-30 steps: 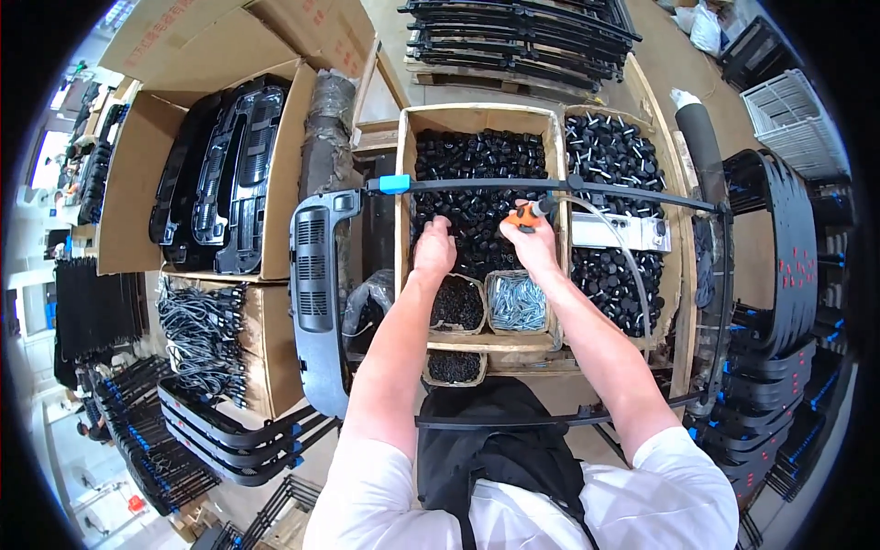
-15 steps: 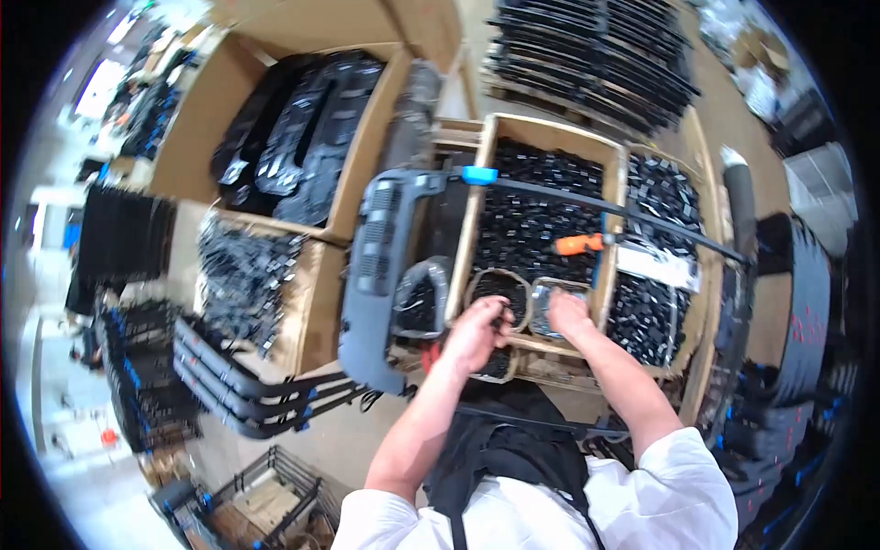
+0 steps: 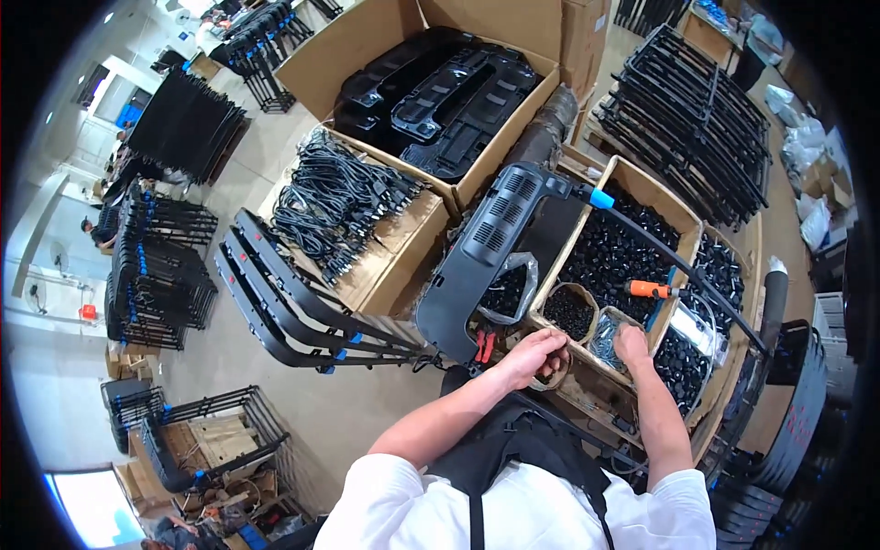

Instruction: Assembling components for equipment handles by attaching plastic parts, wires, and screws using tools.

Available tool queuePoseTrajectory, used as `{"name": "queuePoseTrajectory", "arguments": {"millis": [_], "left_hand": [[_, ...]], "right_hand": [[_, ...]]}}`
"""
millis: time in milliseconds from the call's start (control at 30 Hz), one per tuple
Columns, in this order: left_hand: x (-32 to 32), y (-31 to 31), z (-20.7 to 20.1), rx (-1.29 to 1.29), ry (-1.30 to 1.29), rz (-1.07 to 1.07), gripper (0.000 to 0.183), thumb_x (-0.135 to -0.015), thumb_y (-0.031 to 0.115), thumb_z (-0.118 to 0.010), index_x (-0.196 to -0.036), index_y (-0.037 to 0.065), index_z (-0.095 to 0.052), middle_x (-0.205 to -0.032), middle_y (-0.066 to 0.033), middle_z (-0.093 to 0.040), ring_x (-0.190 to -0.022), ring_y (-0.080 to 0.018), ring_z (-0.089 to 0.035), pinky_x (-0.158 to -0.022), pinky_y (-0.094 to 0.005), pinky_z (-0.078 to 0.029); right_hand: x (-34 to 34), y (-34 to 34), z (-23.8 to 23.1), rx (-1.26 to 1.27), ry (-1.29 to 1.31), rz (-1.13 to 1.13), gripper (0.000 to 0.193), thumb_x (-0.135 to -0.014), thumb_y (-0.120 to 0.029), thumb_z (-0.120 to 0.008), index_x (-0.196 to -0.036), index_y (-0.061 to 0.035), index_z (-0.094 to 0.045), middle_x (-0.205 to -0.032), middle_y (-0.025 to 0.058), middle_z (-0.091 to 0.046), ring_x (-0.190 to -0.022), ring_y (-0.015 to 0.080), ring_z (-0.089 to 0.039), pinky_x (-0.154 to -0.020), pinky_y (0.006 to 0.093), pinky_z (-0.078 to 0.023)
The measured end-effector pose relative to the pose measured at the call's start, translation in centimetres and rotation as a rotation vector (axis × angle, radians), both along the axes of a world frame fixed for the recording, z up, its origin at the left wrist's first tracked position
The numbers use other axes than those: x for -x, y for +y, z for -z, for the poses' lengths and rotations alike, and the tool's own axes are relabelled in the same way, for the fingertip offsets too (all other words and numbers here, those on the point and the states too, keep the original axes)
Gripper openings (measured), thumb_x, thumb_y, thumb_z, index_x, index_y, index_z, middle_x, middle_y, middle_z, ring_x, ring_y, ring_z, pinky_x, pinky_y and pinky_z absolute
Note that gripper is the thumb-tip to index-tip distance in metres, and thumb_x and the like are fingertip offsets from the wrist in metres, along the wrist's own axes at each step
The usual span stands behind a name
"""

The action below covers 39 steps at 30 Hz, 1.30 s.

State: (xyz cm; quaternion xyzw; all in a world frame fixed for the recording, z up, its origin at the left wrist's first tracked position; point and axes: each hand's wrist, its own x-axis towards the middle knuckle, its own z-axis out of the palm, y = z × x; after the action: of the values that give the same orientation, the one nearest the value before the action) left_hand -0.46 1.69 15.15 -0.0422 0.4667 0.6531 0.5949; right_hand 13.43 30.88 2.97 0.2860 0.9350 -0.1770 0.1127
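My left hand (image 3: 539,357) is closed with its fingertips pressed together, above a small round tub (image 3: 554,378) at the wooden tray's near edge. Whatever it pinches is too small to make out. My right hand (image 3: 631,346) dips, fingers curled, into a small clear container of silvery screws (image 3: 604,341); its fingertips are partly hidden. Beside that container is a round tub of small black parts (image 3: 569,313). An orange-handled power screwdriver (image 3: 649,289) lies over the tray of black plastic pieces (image 3: 623,240). A grey curved panel with a black bar (image 3: 486,243) lies left of the tray.
Red-handled pliers (image 3: 484,346) lie by the panel's lower end. Black cables (image 3: 344,197) are heaped on a carton at left. Behind stands a large carton of black moulded parts (image 3: 467,92). Stacked black frames (image 3: 687,119) stand at the far right, curved frames (image 3: 284,293) at left.
The view has turned, so the workbench appears farther right. My left hand has drawn back from the round tub of black parts toward me. My right hand stays in the screw container.
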Motion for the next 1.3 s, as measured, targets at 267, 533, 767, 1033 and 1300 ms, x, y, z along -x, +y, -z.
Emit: {"name": "queuePoseTrajectory", "arguments": {"millis": [267, 533, 767, 1033, 1300], "left_hand": [[1.8, -4.7, -1.2, 0.022, 0.059, 0.042, 0.018, -0.109, 0.029, -0.062, -0.120, 0.014, -0.067, -0.093, 0.0014, -0.067, -0.070, -0.0074, -0.061, -0.057, -0.0222, -0.044], [2.1, -6.2, -0.5, 0.009, 0.164, 0.022, 0.024, -0.105, 0.028, -0.065, -0.122, 0.012, -0.069, -0.091, 0.0001, -0.067, -0.065, -0.0095, -0.058, -0.051, -0.0273, -0.044], [3.2, -4.5, 0.9, -0.011, 0.249, -0.051, 0.022, -0.104, 0.022, -0.057, -0.100, 0.005, -0.071, -0.082, -0.0047, -0.071, -0.062, -0.0146, -0.066, -0.046, -0.0293, -0.046], [2.9, -5.3, 1.2, 0.030, 0.296, -0.169, 0.019, -0.108, 0.025, -0.059, -0.108, 0.008, -0.067, -0.083, -0.0039, -0.072, -0.058, -0.0130, -0.063, -0.047, -0.0283, -0.047], [3.5, -6.6, 1.0, -0.061, 0.276, -0.204, 0.022, -0.110, 0.027, -0.056, -0.110, 0.006, -0.065, -0.085, -0.0028, -0.070, -0.066, -0.0107, -0.064, -0.053, -0.0261, -0.050]], "right_hand": [[0.4, -2.4, 2.9, 0.002, -0.055, 0.057, 0.026, -0.089, -0.020, -0.064, -0.097, 0.0025, -0.075, -0.109, 0.0316, -0.073, -0.105, 0.0459, -0.071, -0.096, 0.0554, -0.056], [-3.0, 2.7, 7.4, -0.091, 0.052, -0.174, 0.021, -0.086, -0.019, -0.073, -0.088, 0.0012, -0.069, -0.093, 0.0267, -0.072, -0.092, 0.0479, -0.070, -0.084, 0.0577, -0.054], [-3.2, 6.4, 7.8, 0.017, 0.204, -0.259, 0.038, -0.094, -0.031, -0.077, -0.091, 0.0052, -0.067, -0.078, 0.0197, -0.066, -0.073, 0.0358, -0.065, -0.068, 0.0491, -0.051], [9.2, -8.6, -8.8, 0.966, 0.523, 0.219, 0.024, -0.107, -0.027, -0.066, -0.114, -0.0035, -0.067, -0.089, 0.0005, -0.065, -0.070, 0.0042, -0.060, -0.055, 0.0194, -0.043], [13.5, -14.8, -10.3, 1.033, 0.442, -0.013, 0.015, -0.111, -0.020, -0.059, -0.106, -0.0061, -0.062, -0.077, -0.0023, -0.063, -0.062, 0.0019, -0.055, -0.051, 0.0182, -0.038]]}}
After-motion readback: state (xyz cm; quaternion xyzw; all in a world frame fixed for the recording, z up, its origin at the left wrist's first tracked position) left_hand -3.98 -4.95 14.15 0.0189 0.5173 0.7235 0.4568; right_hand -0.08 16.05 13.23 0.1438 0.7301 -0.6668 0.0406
